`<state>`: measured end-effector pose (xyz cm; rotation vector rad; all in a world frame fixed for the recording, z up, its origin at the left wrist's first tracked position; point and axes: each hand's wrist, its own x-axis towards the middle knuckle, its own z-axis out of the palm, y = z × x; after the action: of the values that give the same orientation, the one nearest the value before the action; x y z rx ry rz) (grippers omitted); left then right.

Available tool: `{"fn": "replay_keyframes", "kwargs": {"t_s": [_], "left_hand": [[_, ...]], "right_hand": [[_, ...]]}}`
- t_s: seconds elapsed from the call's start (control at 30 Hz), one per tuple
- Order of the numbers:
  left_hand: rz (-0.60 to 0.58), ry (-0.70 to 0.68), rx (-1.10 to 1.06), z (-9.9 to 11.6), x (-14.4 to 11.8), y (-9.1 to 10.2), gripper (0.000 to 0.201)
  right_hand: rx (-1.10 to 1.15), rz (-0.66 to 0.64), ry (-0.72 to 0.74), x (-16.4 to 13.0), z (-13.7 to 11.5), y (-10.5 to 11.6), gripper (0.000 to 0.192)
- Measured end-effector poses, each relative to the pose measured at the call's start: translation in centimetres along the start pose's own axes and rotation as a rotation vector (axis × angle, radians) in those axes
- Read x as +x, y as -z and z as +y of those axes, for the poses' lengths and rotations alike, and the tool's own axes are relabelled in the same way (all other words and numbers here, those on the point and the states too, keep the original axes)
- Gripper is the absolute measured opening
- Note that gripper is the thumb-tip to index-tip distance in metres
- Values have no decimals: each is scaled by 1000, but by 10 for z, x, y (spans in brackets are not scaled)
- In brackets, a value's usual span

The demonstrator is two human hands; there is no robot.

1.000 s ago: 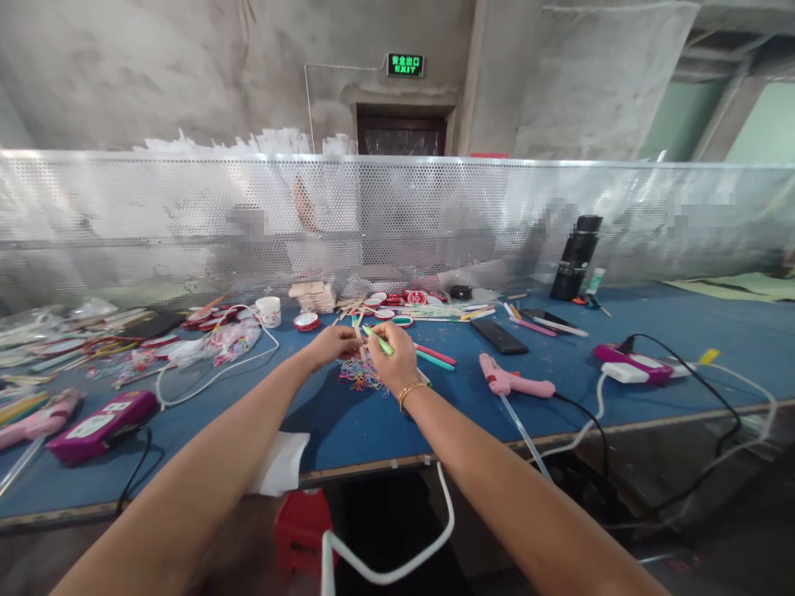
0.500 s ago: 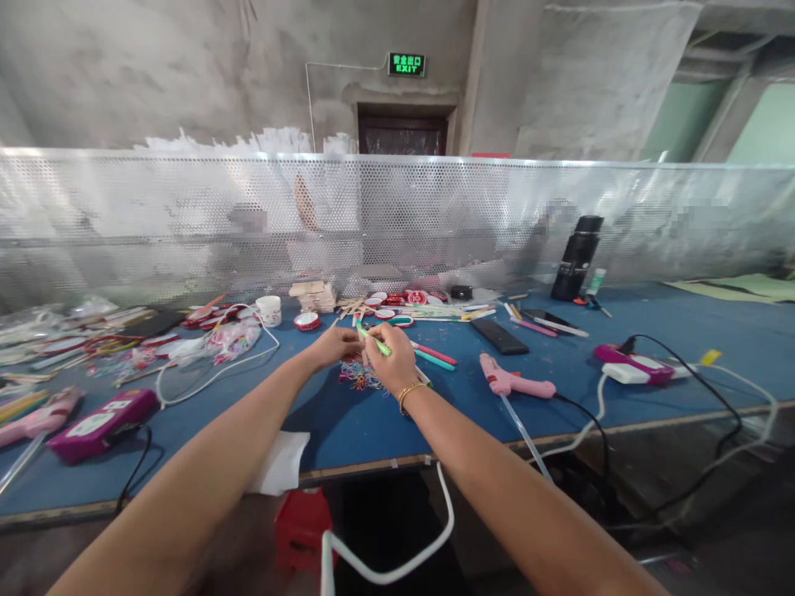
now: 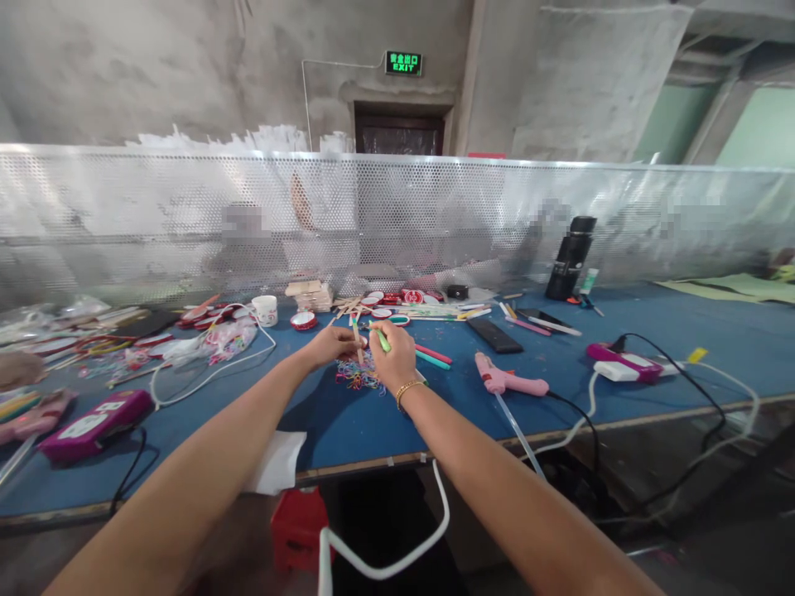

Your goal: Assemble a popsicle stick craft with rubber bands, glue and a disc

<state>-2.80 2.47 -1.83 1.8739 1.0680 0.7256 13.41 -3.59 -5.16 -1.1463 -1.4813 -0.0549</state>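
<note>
My left hand (image 3: pixel 334 348) pinches a wooden craft stick (image 3: pixel 357 338), held upright with green colour near its top. Beside it, my right hand (image 3: pixel 394 354) grips a light green marker (image 3: pixel 383 339), its tip turned toward the stick with a small gap between them. Below both hands a tangle of multicoloured strings (image 3: pixel 358 379) lies on the blue table. A red marker (image 3: pixel 431 354) and a teal marker (image 3: pixel 434 360) rest just right of my right hand.
A pink glue gun (image 3: pixel 506 379) and black phone (image 3: pixel 495 335) lie to the right, near a black bottle (image 3: pixel 568 263). Purple power strips (image 3: pixel 96 424) trail cables. A paper cup (image 3: pixel 265 310) and stacked sticks (image 3: pixel 309 295) stand behind. Another person's blurred hand (image 3: pixel 20 370) shows far left.
The marker has moved away from the stick, so a gap shows between my hands. A blurred hand of another person has appeared at the far left.
</note>
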Motion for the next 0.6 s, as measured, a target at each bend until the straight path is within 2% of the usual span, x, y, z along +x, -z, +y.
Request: {"fn": "replay_keyframes", "kwargs": {"t_s": [0.2, 0.33, 0.47, 0.6], "left_hand": [[-6, -9, -15, 6, -3, 1, 35], [-4, -27, 8, 9, -5, 2, 32], [-6, -15, -19, 10, -5, 2, 30], [-21, -5, -4, 12, -5, 1, 32]], "right_hand": [[112, 11, -116, 19, -2, 12, 22], [146, -1, -144, 41, 6, 32, 19], [-65, -133, -172, 47, 24, 63, 25], [-381, -337, -220, 36, 34, 92, 6]]}}
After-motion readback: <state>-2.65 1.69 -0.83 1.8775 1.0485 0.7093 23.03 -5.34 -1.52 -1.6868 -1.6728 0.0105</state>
